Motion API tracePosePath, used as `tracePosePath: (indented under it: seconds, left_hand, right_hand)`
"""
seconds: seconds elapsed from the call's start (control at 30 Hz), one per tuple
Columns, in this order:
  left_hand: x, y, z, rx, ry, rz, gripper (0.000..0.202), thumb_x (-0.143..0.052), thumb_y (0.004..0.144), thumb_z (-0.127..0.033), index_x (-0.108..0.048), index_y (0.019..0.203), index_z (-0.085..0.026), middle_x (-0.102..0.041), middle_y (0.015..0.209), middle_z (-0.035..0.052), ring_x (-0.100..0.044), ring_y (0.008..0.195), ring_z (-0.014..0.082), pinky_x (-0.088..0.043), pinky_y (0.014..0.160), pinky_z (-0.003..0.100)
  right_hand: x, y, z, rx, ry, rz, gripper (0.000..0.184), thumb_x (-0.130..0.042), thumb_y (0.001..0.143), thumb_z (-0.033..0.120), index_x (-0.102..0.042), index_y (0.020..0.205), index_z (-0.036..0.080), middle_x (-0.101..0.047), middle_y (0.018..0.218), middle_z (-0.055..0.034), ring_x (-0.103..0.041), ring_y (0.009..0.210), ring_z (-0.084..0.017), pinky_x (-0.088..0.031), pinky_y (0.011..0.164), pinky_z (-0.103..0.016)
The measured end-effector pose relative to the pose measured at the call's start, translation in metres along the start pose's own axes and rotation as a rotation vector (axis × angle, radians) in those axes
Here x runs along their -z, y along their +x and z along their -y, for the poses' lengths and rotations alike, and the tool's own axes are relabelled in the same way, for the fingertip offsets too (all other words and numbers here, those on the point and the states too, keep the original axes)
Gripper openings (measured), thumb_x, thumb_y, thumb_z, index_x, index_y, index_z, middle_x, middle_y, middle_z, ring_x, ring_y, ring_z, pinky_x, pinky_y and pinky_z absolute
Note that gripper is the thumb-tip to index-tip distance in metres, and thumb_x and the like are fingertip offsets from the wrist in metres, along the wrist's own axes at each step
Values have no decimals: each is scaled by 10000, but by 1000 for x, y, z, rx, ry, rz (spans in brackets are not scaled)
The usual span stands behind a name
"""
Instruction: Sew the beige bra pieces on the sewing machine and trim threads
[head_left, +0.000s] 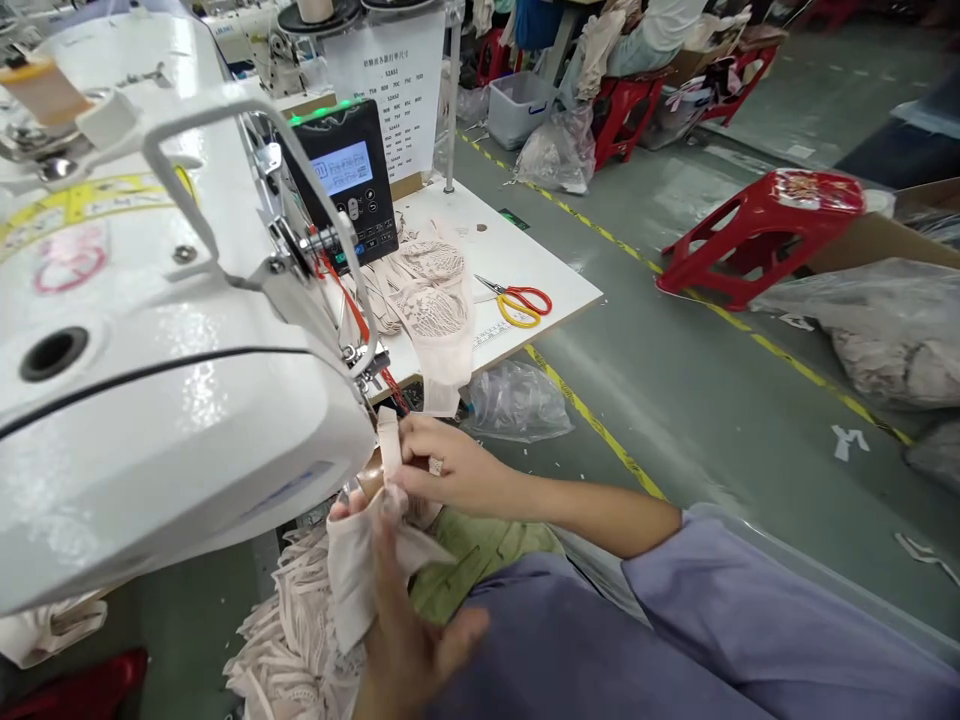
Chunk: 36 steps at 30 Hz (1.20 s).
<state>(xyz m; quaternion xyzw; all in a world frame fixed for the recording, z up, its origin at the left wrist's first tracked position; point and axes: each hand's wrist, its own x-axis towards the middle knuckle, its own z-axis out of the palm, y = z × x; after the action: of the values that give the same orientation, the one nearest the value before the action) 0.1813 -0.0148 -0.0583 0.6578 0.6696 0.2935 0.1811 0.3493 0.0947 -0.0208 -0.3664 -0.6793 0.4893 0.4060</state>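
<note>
A pale beige bra (352, 570) hangs at the sewing head of a white sewing machine (187, 430), with a narrow strap end (389, 440) standing up near the needle area. My right hand (442, 465) pinches the bra beside that strap end, thumb and fingers closed. Lower down, my left hand (412, 620) has the cloth between its fingers; its fingertips show behind the fabric and its thumb stands apart, slightly blurred. The needle itself is hidden by the machine head. Beneath my hands hangs a heap of beige bras (289, 630).
Lace-cupped bras (435, 300) lie on the white table (555, 280), near scissors (517, 302) with red and yellow handles. A control panel (345, 180) stands behind. On the floor are a red stool (765, 235), plastic bags (517, 400) and yellow tape. Another person (652, 40) sits farther back.
</note>
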Motion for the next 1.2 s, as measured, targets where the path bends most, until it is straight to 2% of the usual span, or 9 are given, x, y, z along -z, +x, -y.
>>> tracePosePath:
  seconds: [0.07, 0.13, 0.23, 0.33, 0.47, 0.6, 0.73, 0.9, 1.2]
  left_hand:
    - [3, 6, 8, -322, 115, -66, 999, -675, 821, -540, -216, 1544, -26, -497, 1444, 287, -573, 1277, 337, -543, 950, 424]
    - [3, 11, 9, -372, 246, -94, 914, -681, 863, -378, -169, 1580, -138, -532, 1443, 226, -640, 1197, 306, -579, 890, 378]
    - [1, 15, 4, -329, 301, -109, 823, -677, 873, -279, -247, 1574, -240, -585, 1413, 149, -649, 1183, 300, -582, 908, 374]
    - [0, 18, -3, -305, 300, -144, 802, -674, 866, -221, -284, 1563, -287, -427, 1550, 123, -562, 1296, 312, -564, 959, 378]
    - [7, 22, -6, -290, 380, -83, 769, -629, 894, -226, -264, 1567, -309, -441, 1542, 117, -657, 1154, 277, -582, 884, 343]
    - [19, 25, 1, -196, 503, 73, 636, -572, 944, -343, -354, 1537, -280, -728, 1197, 105, -724, 705, 179, -538, 599, 228]
    - [29, 30, 6, -111, 483, 234, 597, -487, 981, -409, -355, 1535, -231, -779, 849, 50, -616, 435, 134, -431, 467, 211]
    - [35, 35, 1, 8, 441, 325, 612, -436, 994, -425, -301, 1556, -226, -751, 734, 31, -684, 530, 190, -422, 470, 227]
    - [37, 38, -1, -10, 403, 315, 655, -474, 956, -321, -267, 1570, -233, -780, 923, 68, -737, 710, 196, -512, 612, 219]
  right_hand:
    - [-6, 9, -11, 30, -93, -123, 215, -623, 847, 244, -494, 687, 175, -506, 894, -18, -489, 780, -126, -408, 711, -270]
    - [-10, 14, -22, 18, -77, -189, 155, -638, 805, 210, -503, 735, 182, -500, 926, -15, -477, 755, -117, -409, 692, -265]
    - [-11, 17, -33, -126, 102, -155, 186, -669, 799, 261, -538, 911, 192, -493, 914, -1, -472, 717, -111, -415, 652, -255]
    - [-10, 23, -40, -248, 285, -79, 252, -647, 844, 318, -531, 1032, 198, -513, 862, 12, -495, 733, -122, -428, 669, -258]
    - [-8, 37, -43, -89, 176, -150, 165, -612, 890, 320, -568, 968, 181, -531, 1021, -40, -513, 841, -137, -441, 730, -273]
    - [-6, 52, -38, 91, 11, -141, 74, -583, 906, 253, -580, 913, 179, -543, 1144, -70, -515, 895, -151, -448, 729, -270]
    - [-4, 65, -36, 154, -64, -73, 15, -576, 879, 174, -570, 877, 189, -591, 1068, -58, -528, 883, -169, -465, 827, -311]
    - [-4, 72, -39, 151, -101, -46, 77, -577, 863, 138, -532, 833, 193, -586, 940, -37, -527, 853, -177, -454, 807, -315]
    - [-4, 74, -40, 190, -75, -62, 90, -572, 845, 109, -518, 845, 181, -546, 912, -24, -498, 814, -155, -422, 758, -287]
